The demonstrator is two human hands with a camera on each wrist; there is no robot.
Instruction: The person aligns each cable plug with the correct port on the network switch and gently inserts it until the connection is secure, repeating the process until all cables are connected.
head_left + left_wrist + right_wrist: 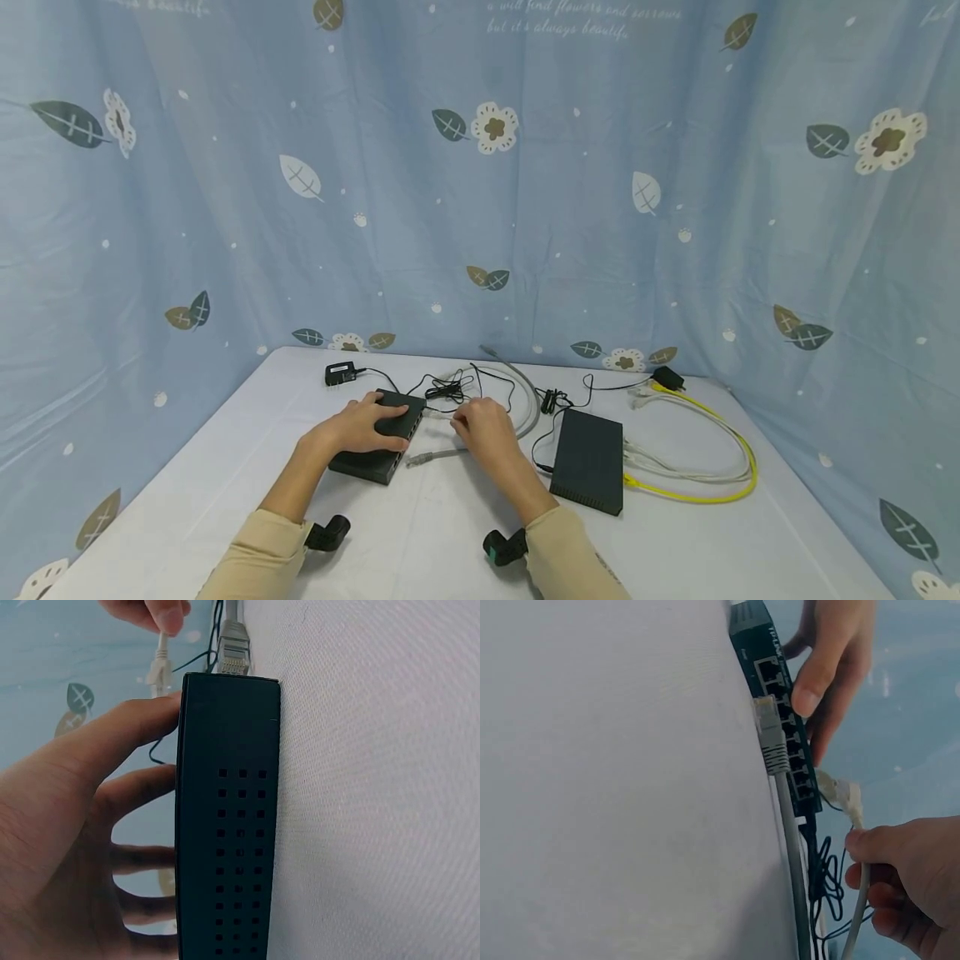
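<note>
On the left of the table lies a black network switch [375, 454], its row of ports [784, 712] facing right. My left hand [360, 429] rests on top of it, fingers spread and thumb near the port edge. In the left wrist view the fingertips [161, 859] touch the switch's top face. Between thumb and fingers, my right hand [487, 429] pinches a white network cable [862, 889] just behind its plug [159, 671]. That plug is to the right of the ports, apart from them. A grey cable's plug [418, 459] lies on the table beside the switch.
A second black box [588, 458] stands to the right, with white cables [693, 477] and a yellow cable [720, 500] leading from it. Two power adapters [341, 372] [667, 377] and bundled black cords [448, 389] lie toward the back. A patterned blue curtain [480, 208] hangs behind.
</note>
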